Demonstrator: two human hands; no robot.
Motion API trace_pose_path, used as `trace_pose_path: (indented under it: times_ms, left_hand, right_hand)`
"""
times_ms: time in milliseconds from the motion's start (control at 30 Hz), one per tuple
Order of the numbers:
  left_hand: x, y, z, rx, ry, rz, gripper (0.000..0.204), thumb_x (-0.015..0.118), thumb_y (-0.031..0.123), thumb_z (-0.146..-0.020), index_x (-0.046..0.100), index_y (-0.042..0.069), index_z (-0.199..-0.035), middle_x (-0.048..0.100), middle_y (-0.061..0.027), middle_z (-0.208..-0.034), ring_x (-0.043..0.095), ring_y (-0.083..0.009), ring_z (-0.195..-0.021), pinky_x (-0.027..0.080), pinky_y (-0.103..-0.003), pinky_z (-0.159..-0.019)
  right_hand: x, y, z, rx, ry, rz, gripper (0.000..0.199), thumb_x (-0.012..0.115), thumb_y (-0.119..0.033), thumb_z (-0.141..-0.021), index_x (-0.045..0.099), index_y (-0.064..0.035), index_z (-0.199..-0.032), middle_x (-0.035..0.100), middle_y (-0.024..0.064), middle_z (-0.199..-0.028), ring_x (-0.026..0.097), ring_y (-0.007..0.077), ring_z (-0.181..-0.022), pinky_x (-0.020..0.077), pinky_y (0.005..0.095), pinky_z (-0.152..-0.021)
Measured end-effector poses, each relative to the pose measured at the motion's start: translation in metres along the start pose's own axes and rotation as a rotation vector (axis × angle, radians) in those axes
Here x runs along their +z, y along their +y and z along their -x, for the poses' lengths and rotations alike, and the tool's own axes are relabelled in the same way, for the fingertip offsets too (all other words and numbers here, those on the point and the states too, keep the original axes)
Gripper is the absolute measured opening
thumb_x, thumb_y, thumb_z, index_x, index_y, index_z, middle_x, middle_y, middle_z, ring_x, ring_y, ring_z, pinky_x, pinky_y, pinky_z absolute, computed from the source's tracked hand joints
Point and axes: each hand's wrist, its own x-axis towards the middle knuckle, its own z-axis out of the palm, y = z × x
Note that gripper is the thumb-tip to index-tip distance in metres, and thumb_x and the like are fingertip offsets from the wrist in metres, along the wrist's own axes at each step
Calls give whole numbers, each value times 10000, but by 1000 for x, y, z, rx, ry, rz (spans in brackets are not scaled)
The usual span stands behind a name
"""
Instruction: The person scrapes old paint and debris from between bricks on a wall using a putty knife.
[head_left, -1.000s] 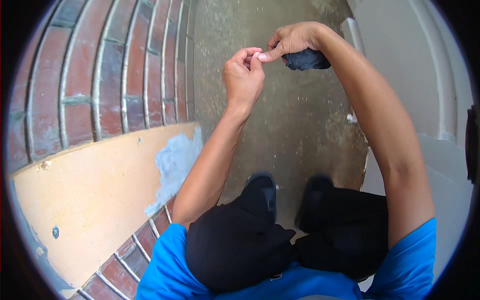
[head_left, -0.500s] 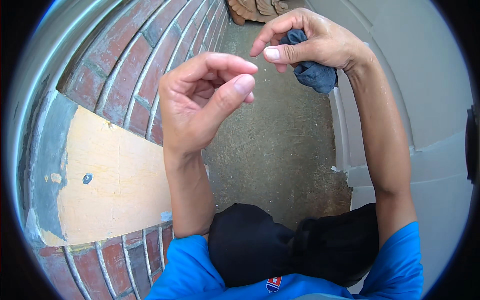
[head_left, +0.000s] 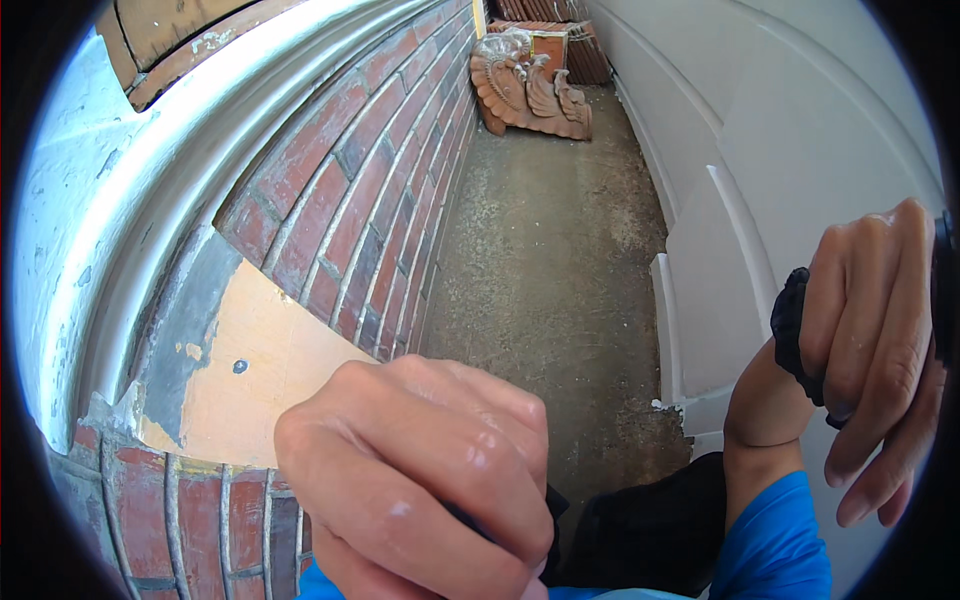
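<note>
Close in front of me at the bottom, my left hand (head_left: pixel 420 470) is closed with its fingers curled under, knuckles up. Whatever it holds, if anything, is hidden behind the fingers. At the right edge, beside the pale wall, my right hand (head_left: pixel 875 330) is bent down at the wrist. A dark, crumpled cloth (head_left: pixel 790 320) sticks out on its inner side, gripped in the palm. Its fingertips point downward, and most of the cloth is covered by the hand.
A brick wall (head_left: pixel 320 220) with a bare tan patch (head_left: pixel 260 370) runs along my left, under a pale moulded ledge (head_left: pixel 200 180). The pale panelled wall (head_left: pixel 690 270) stands on my right. Between them lies the concrete floor (head_left: pixel 540 260), with a carved terracotta piece (head_left: pixel 530 90) and stacked tiles (head_left: pixel 588 50) at its far end.
Both hands have come down and closer to me. The right hand has swung out to the right with the cloth; the left has curled its fingers in. My view has tilted up along the passage.
</note>
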Motion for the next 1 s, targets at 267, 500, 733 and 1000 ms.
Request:
trace_pose_path:
  times_ms: [267, 500, 733, 1000]
  left_hand:
    - [50, -12, -7, -42, 135, -77, 183, 665, 146, -906, 621, -28, -941, 648, -229, -830, 578, -251, -450, 408, -329, -451]
    - [35, -42, -3, 286, -196, -113, 193, 631, 195, -936, 640, 9, -988, 640, -149, -845, 541, -154, -536, 416, -253, -461]
    - [102, -49, 6, 194, 662, 95, 174, 624, 169, -935, 593, 11, -1001, 624, -180, -845, 520, -154, -511, 415, -248, -460]
    - [86, -18, 6, 334, 681, -408, 175, 542, 164, -973, 506, 63, -1111, 554, -93, -877, 520, -177, -440, 401, -297, -422]
  right_hand:
    - [29, -17, 15, -32, 9, 27, 214, 635, -148, -935, 705, 54, -916, 657, 125, -778, 570, 104, -472, 448, 211, -416]
    - [48, -10, 22, -30, 17, 4, 220, 634, -149, -936, 704, 58, -911, 655, 127, -780, 569, 104, -472, 448, 212, -416]
    - [65, 7, 17, -69, 19, -98, 226, 633, -151, -937, 703, 61, -905, 652, 130, -782, 569, 104, -472, 447, 213, -415]
    - [72, 2, 19, -63, 55, -36, 233, 631, -153, -938, 701, 66, -899, 649, 132, -785, 568, 104, -472, 447, 215, -414]
